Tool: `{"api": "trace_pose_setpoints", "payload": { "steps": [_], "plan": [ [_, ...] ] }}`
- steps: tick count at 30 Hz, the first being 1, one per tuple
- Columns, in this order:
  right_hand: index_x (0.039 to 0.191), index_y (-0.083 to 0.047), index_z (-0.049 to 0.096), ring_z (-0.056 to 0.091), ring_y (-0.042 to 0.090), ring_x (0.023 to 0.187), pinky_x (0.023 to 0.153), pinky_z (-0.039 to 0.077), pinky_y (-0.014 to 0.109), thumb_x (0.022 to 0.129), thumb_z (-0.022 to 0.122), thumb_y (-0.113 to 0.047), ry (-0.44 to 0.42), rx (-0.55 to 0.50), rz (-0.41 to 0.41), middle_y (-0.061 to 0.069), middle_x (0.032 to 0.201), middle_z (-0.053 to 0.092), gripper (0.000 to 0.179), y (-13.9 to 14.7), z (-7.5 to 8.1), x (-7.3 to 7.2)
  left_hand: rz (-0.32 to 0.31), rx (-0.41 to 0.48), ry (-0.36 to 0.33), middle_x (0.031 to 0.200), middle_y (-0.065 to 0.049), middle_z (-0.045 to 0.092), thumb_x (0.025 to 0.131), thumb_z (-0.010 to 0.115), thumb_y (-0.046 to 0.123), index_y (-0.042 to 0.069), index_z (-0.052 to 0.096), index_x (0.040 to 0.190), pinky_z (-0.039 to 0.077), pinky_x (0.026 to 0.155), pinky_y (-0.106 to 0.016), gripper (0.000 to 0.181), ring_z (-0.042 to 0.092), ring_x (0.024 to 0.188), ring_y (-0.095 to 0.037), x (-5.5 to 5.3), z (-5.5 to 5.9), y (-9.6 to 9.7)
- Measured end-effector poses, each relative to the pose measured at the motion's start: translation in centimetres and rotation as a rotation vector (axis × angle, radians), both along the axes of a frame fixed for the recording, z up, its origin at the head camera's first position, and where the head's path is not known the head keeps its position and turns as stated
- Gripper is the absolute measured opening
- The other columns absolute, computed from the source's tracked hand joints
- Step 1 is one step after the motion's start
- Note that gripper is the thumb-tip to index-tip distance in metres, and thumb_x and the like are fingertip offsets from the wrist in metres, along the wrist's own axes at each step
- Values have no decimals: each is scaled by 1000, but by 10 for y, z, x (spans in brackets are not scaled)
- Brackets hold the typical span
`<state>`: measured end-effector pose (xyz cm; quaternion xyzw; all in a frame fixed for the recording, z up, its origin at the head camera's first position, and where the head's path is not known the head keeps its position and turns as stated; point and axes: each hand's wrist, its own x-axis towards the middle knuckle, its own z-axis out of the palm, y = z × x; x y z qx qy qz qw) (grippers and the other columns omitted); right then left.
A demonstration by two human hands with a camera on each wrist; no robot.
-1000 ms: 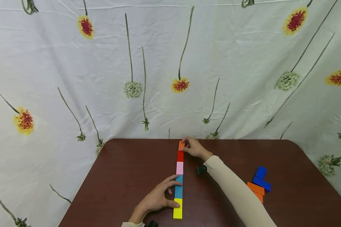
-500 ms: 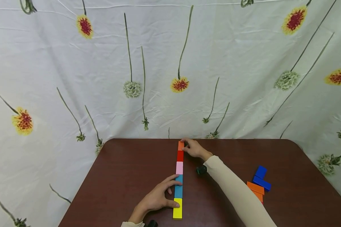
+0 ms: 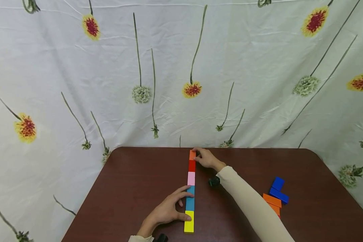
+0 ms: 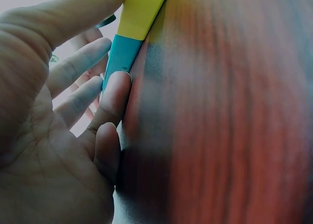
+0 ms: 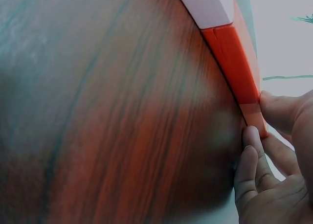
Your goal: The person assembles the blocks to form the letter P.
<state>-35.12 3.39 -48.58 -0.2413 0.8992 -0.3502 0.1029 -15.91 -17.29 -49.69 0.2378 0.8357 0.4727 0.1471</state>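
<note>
A straight row of flat coloured blocks runs away from me in the head view: yellow (image 3: 189, 227), light blue (image 3: 190, 203), pink (image 3: 191, 178), red (image 3: 192, 166) and, at the far end, orange (image 3: 192, 155). My left hand (image 3: 167, 210) rests along the row, thumb on the yellow block and fingertips over the light blue part. In the left wrist view its fingers (image 4: 117, 99) lie spread against the light blue side. At the far end my right hand (image 3: 208, 158) pinches the orange block between thumb and fingers; the right wrist view shows the fingertips (image 5: 251, 135) at its end.
To the right on the dark brown table (image 3: 133, 188) lie loose blue blocks (image 3: 279, 195) and orange blocks (image 3: 272, 200), with a sliver of red beside them. Behind the table's far edge hangs a white flowered cloth (image 3: 166, 111).
</note>
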Motion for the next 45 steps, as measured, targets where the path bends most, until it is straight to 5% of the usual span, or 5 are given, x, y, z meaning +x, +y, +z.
{"api": "trace_pose_setpoints", "payload": {
  "steps": [11,20,35,45],
  "plan": [
    [138,-8,54,64,20,90,74,52,32,100,61,-11,-44,-13,4,12,115,66,38,2,-1,2,-8,-33,-5,159,-6,32,77,88,24,16,62,132,43,79,-25,61,49,94,-14,-1,3,2],
    [138,-7,54,64,23,99,78,53,33,100,62,-9,-47,-5,24,13,128,62,39,3,1,3,-32,-29,-4,160,-5,30,77,88,24,18,60,134,43,80,-25,64,48,96,-13,-1,2,0],
    [137,-7,55,60,26,105,81,52,35,99,63,-10,11,-11,40,14,126,62,39,6,-2,8,-40,-47,24,164,-5,26,81,85,30,20,55,144,42,82,-24,71,48,99,-12,-3,1,0],
    [143,-6,50,58,33,119,94,51,47,97,68,-19,1,-25,66,14,143,55,51,18,6,17,-26,-55,21,164,-7,26,84,82,32,18,52,146,43,83,-25,71,48,100,-12,-1,-2,-1]
  ]
}}
